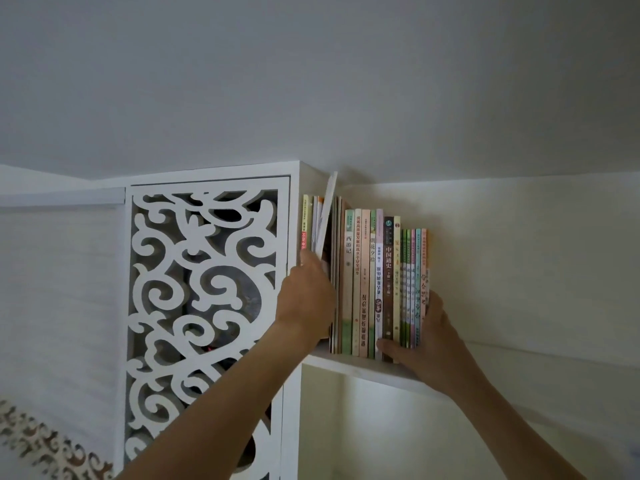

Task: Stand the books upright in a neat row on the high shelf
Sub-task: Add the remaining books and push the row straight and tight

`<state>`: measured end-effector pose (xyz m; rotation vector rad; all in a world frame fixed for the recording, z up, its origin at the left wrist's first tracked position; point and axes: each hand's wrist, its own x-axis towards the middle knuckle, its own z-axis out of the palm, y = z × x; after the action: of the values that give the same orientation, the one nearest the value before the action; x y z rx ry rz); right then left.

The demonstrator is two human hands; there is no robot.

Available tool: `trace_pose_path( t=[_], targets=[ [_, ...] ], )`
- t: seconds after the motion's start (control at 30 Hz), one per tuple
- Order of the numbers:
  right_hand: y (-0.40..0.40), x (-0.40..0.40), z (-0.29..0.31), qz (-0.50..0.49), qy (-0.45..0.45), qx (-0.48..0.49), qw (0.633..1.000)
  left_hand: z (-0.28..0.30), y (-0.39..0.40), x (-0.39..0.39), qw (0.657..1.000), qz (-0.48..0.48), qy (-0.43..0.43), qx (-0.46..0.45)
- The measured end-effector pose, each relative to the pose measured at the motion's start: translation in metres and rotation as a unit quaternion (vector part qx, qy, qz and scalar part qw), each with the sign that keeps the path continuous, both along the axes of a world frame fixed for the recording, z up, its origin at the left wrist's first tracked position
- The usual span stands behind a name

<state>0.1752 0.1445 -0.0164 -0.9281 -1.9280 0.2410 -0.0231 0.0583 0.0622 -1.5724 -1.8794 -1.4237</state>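
A row of several books (374,282) stands upright on the high white shelf (346,364), spines facing me. At the row's left end a thin white book (328,209) sticks up tilted above the others. My left hand (306,303) grips this white book low down, its fingers reaching in among the left-hand books. My right hand (420,344) holds the right end of the row: the thumb lies across the bottoms of the spines and the fingers press the side of the last book.
A white cabinet door with cut-out scrollwork (204,289) stands directly left of the shelf. The ceiling (346,81) is close above the books. The shelf runs on bare to the right, with the white wall (519,254) behind. An open compartment (381,427) lies below.
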Motion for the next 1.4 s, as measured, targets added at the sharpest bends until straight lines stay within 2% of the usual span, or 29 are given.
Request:
trace_pose_path(
  t=[0.1,0.23,0.33,0.47,0.57,0.7,0.8,0.9,1.0,1.17,1.23,1.33,1.4],
  targets=[
    [0.001,0.001,-0.001,0.001,0.002,0.001,1.000,0.006,0.000,-0.004,1.000,-0.002,0.009,-0.002],
    [0.002,0.000,-0.001,-0.002,0.006,-0.003,1.000,-0.028,0.006,0.004,0.985,-0.130,-0.105,0.032],
    [0.002,0.000,-0.002,0.002,0.008,0.000,1.000,-0.080,0.011,0.013,0.979,-0.182,-0.076,0.055],
    [0.004,0.001,-0.002,0.009,0.010,-0.001,1.000,-0.112,0.021,0.010,0.979,-0.172,-0.032,0.106],
    [0.003,0.001,-0.002,0.006,0.011,-0.005,1.000,-0.113,0.019,0.009,0.982,-0.159,-0.023,0.095],
    [0.004,0.002,-0.003,0.000,0.005,-0.004,1.000,-0.089,0.003,0.015,0.984,-0.125,-0.069,0.106],
    [0.006,0.002,-0.002,-0.007,0.001,-0.006,1.000,-0.057,-0.017,0.015,0.989,-0.038,-0.019,0.144],
    [0.007,0.001,-0.002,-0.012,-0.004,-0.008,1.000,-0.030,-0.024,0.011,0.992,0.018,0.020,0.121],
    [0.007,0.000,-0.001,-0.011,-0.008,-0.004,1.000,-0.030,-0.024,0.014,0.989,-0.027,-0.047,0.141],
    [0.004,0.000,-0.002,-0.012,-0.005,-0.011,1.000,-0.064,-0.011,0.016,0.968,-0.103,-0.135,0.186],
    [0.002,0.001,-0.001,-0.010,-0.002,-0.016,1.000,-0.071,-0.003,0.014,0.971,-0.121,-0.118,0.168],
    [-0.001,0.001,0.000,-0.017,-0.003,-0.024,1.000,-0.078,-0.002,0.015,0.980,-0.152,-0.049,0.115],
    [-0.003,0.001,0.000,-0.021,-0.007,-0.026,0.999,-0.079,-0.005,0.015,0.981,-0.168,-0.043,0.088]
  ],
)
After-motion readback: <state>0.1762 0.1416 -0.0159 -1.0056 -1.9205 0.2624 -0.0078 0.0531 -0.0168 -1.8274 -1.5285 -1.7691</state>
